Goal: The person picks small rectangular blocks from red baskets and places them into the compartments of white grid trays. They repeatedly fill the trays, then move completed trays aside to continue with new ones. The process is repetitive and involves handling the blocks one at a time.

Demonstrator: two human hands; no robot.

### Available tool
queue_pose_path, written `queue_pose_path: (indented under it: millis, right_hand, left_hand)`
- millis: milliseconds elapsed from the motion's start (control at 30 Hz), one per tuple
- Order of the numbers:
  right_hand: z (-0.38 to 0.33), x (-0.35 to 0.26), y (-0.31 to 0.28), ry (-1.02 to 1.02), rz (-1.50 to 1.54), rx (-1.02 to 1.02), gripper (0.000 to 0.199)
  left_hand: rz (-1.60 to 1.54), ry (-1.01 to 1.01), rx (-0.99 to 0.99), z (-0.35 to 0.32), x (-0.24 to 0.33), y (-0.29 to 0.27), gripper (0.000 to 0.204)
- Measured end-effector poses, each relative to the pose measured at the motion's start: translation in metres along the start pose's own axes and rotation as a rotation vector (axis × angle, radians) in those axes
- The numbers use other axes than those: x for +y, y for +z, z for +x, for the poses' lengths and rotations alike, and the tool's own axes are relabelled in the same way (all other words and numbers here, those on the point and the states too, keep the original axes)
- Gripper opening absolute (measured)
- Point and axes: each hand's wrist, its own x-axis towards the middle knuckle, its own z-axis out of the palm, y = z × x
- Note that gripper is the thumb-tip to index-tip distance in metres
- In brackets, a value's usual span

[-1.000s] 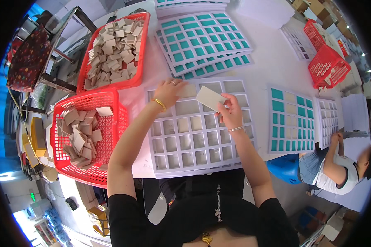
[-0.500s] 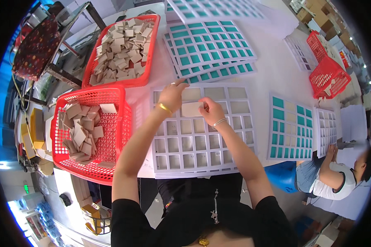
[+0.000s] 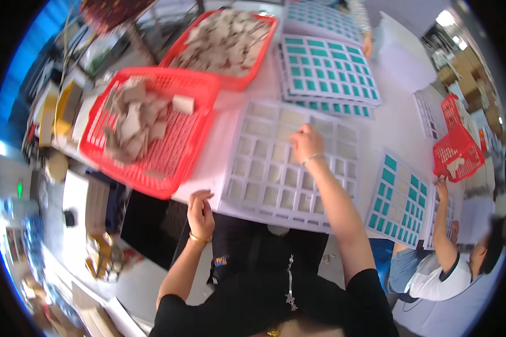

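Our right hand (image 3: 305, 142) rests closed, fingers curled, on the white compartment tray (image 3: 264, 174) at table centre. Our left hand (image 3: 199, 210) hangs loosely open, empty, off the table edge below the nearer red basket (image 3: 168, 168).
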Motion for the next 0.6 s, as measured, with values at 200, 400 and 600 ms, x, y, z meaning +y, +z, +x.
queue_pose_path:
  millis: [200,400,600]
  right_hand:
    - [-0.002,-0.013,-0.018,-0.008,-0.168,-0.256,0.026]
    - [0.003,-0.021,-0.011,0.069,-0.292,-0.376,0.028]
    - [0.009,-0.019,-0.012,0.138,-0.385,-0.405,0.019]
  left_hand:
    - [-0.008,-0.112,0.166,-0.038,-0.036,-0.035,0.017]
    - [-0.015,0.075,0.078,-0.022,-0.07,-0.02,0.025]
    - [0.039,0.079,0.03,-0.02,-0.09,0.03,0.036]
